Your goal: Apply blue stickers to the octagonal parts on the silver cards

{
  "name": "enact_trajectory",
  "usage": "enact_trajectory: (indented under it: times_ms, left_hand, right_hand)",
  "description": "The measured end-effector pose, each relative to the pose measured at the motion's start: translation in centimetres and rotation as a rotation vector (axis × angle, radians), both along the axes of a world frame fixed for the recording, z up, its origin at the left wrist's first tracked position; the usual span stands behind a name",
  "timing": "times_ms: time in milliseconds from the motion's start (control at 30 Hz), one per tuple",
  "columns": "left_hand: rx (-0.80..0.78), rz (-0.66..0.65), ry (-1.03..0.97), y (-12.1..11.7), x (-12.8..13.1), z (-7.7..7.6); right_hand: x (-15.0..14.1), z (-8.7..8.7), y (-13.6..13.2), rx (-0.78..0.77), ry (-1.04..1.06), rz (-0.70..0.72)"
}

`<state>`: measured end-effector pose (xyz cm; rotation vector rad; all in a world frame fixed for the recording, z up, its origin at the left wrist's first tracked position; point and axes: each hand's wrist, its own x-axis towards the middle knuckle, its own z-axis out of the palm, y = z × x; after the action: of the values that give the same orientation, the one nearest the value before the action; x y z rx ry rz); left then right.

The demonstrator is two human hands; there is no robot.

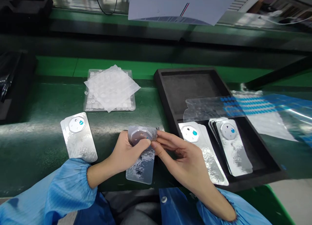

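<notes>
A silvery phone back cover (140, 166) with an octagonal camera ring is held tilted just above the bench, near the front edge. My left hand (126, 152) grips it from the left, the thumb lying across the lower part of the camera ring. At its upper right edge, my right hand (181, 156) is closed, thumb and fingertips pinching the corner beside the ring. A clear film seems to lie over the cover's top; its exact edge is hard to make out. Another silvery cover stack (81, 140) rests on the bench to the left.
A black foam tray (168, 101) at right holds two piles of covers (236, 147), with clear film strip bearing blue tabs (234, 106) across it. White sheets (110, 88) lie on a clear plastic case (109, 108) behind my hands. A black box (14, 88) stands far left.
</notes>
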<state>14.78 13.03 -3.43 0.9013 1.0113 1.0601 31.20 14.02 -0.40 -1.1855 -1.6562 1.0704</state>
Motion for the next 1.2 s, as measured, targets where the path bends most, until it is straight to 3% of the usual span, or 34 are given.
enact_trajectory:
  times_ms: [233,300,467,533,867,1200]
  left_hand:
    - [0.016,-0.01,-0.01,0.1,-0.1,0.3]
    - [0.009,-0.01,-0.015,0.1,-0.1,0.4]
    - [-0.006,-0.027,-0.059,0.2,0.0,0.7]
    - [0.002,-0.019,-0.069,0.3,0.0,0.8]
    - [0.044,-0.026,-0.06,0.1,0.0,0.3]
    - [0.045,-0.089,-0.016,0.0,-0.2,0.1]
  right_hand:
    - [0.6,-0.1,-0.2,0.052,-0.124,0.014]
    - [0.7,0.0,-0.3,0.166,-0.205,0.023]
    - [0.6,1.0,-0.4,0.612,-0.436,0.022]
    - [0.5,1.4,-0.2,0.679,-0.451,0.07]
    - [1.0,1.1,0.3,0.722,-0.536,0.146]
    - [1.2,1.6,1.1,0.659,-0.58,0.171]
